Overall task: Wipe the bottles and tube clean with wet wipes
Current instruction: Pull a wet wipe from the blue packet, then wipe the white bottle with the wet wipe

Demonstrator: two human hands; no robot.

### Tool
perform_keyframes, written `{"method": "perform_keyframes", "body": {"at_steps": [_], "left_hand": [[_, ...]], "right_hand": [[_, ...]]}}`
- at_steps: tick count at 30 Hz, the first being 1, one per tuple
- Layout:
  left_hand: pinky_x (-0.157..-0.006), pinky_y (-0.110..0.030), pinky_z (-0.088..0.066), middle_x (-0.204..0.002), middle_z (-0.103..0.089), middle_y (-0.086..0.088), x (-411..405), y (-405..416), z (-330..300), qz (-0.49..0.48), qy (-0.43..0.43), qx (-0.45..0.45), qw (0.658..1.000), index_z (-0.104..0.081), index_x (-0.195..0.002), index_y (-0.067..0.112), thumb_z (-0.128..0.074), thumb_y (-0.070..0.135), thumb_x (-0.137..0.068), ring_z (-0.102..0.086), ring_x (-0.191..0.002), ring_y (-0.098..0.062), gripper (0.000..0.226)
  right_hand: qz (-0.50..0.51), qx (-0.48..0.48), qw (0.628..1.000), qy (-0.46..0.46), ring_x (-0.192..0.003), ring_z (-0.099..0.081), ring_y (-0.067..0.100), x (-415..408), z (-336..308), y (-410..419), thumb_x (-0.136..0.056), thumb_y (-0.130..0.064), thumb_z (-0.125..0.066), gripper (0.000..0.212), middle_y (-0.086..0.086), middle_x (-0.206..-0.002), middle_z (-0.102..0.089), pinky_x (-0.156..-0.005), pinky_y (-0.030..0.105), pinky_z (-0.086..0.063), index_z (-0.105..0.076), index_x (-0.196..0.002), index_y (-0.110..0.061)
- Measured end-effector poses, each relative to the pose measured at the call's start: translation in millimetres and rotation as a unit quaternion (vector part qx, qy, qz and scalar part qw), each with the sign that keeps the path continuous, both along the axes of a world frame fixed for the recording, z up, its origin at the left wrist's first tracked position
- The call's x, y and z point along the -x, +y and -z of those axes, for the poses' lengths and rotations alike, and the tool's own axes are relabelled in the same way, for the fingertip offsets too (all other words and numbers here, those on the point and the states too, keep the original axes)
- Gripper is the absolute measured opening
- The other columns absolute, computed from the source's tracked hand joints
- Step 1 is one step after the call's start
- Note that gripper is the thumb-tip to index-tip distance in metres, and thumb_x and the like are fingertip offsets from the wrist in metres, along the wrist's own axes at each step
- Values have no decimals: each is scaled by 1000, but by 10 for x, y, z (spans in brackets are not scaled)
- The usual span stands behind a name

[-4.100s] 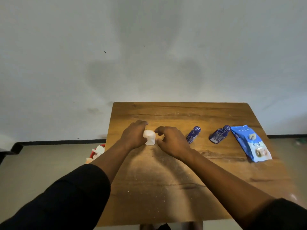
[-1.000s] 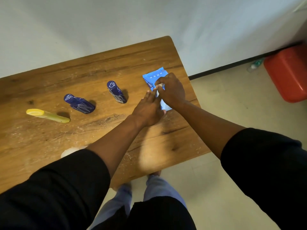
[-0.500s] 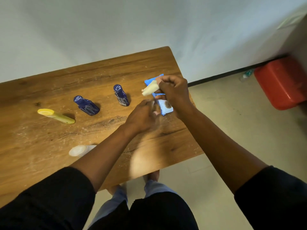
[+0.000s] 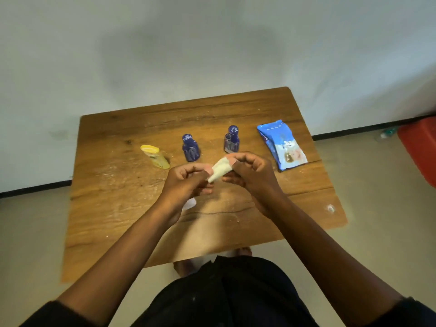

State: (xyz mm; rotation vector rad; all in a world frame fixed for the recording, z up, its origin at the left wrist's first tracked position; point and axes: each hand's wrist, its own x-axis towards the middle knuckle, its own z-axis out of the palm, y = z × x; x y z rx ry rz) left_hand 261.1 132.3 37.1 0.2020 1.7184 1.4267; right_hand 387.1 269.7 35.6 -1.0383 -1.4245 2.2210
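Both hands hover over the middle of the wooden table with a folded white wet wipe between them. My right hand pinches its upper end and my left hand pinches its lower end. Behind them lie two dark blue bottles and, further left, a yellow tube. The blue wet wipes pack lies flat at the right. A white object shows under my left wrist, mostly hidden.
A red plastic container stands on the floor right of the table, by the wall. A small white mark sits near the table's right front corner. My legs and bare feet are below the front edge.
My right hand has carried the wipe from the pack to the table's middle, and my left hand has left the pack and taken hold of the wipe. The view has swung left.
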Motion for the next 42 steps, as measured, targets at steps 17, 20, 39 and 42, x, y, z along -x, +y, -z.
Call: {"method": "perform_keyframes", "body": {"at_steps": [17, 20, 39, 42], "left_hand": [[-87, -35, -56, -107, -75, 10, 664, -1000, 626, 39, 227, 79, 970, -75, -106, 28, -64, 37, -82, -68, -101, -9, 28], [-91, -33, -51, -126, -60, 8, 733, -958, 822, 216, 293, 130, 922, -62, -128, 28, -75, 43, -67, -58, -112, -8, 64], [-71, -34, -60, -90, -76, 7, 706, -984, 590, 74, 152, 16, 985, -69, -101, 24, -83, 29, -71, -73, -86, -13, 33], [-82, -41, -63, -118, -75, -11, 666, -1071, 204, -1, -42, -119, 992, -60, -127, 14, -77, 32, -64, -69, -115, -35, 68]], "right_hand": [[151, 46, 978, -137, -83, -74, 30, 362, 308, -1224, -90, -2, -78, 30, 20, -104, -75, -77, 44, -63, -61, -113, -11], [171, 8, 973, -156, -87, -74, 33, 296, 328, -1238, -90, -2, -77, 24, 16, -98, -75, -77, 45, -62, -64, -109, -11], [170, -237, 941, -173, -95, -68, 12, 144, 4, -1201, -90, -7, -75, 37, -7, -101, -70, -75, 28, -60, -63, -108, -37], [162, -353, 913, -126, -95, -70, 5, 233, -204, -1223, -90, -8, -77, 28, -16, -99, -73, -76, 25, -62, -71, -105, -31]]}}
